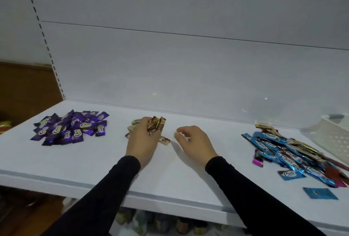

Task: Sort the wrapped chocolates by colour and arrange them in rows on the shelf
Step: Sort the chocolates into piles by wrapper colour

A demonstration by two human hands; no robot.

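3 groups of wrapped chocolates on the white shelf (94,162): purple pile (70,129) far left, too many and too overlapped to count; gold/brown pile (135,125) centre, mostly hidden under the left hand; mixed heap (289,152) right, mainly blue wrappers with some gold, red and magenta pieces in it. 2 blue ones lie loose: one (291,174) at the heap's near edge, one (320,193) apart near the shelf's front edge. 1 white perforated basket (332,137) at far right, behind the heap

2 hands, both in black sleeves, reaching forward over the shelf from below frame

Left hand (144,138): back of hand up, fingers curled, clamped on a bunch of gold/brown chocolates (157,124) that stick up above the knuckles; sits right over the gold/brown pile. 1 more gold/brown piece (164,140) lies on the shelf just right of it

Right hand (192,141): just right of the left one, not touching it, fingers loosely curled, thumb and forefinger near each other; can't tell if anything is pinched, nothing visible in it
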